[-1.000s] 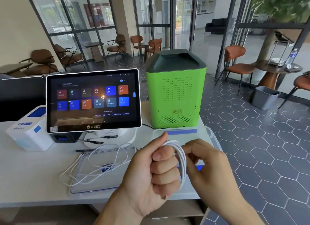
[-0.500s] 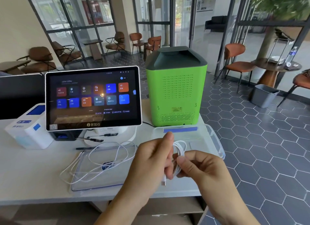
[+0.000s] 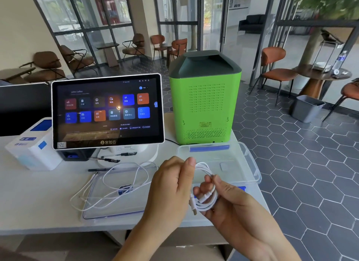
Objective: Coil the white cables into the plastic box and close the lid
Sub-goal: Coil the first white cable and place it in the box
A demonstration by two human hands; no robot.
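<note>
A white table [image 3: 29, 192] fills the lower left, with grey hexagon floor tiles off its right edge. At the back of the table stands a green machine [image 3: 206, 105] with a dark grey top, and to its left a touchscreen [image 3: 107, 112] on a white stand, lit with rows of coloured icons. Further left sits a white box with blue labels [image 3: 32, 150].

Just in front of the green machine, at the table's right end, lies the clear plastic box [image 3: 250, 163], open, with a blue clip along its far rim. Its clear lid [image 3: 108, 206] lies flat on the table to the left of the hands, well apart from the box. A loose white cable [image 3: 114, 183] sprawls in wide loops over the lid and onto the table beside it. Pens [image 3: 108, 159] lie near the foot of the screen stand.

Both hands are raised over the table's front edge, in front of the box. The left hand [image 3: 171, 188] is curled, with its thumb up and pressed to the top of a coiled white cable [image 3: 206, 194]. The right hand [image 3: 233, 202] is closed around the lower part of the same coil, fingers [image 3: 204, 188] threaded through the loops and pinching them together. The coil is a small, tight bundle held between the two hands, and one plug end hangs from its lower left. The coil is in the air, not touching the box.
</note>
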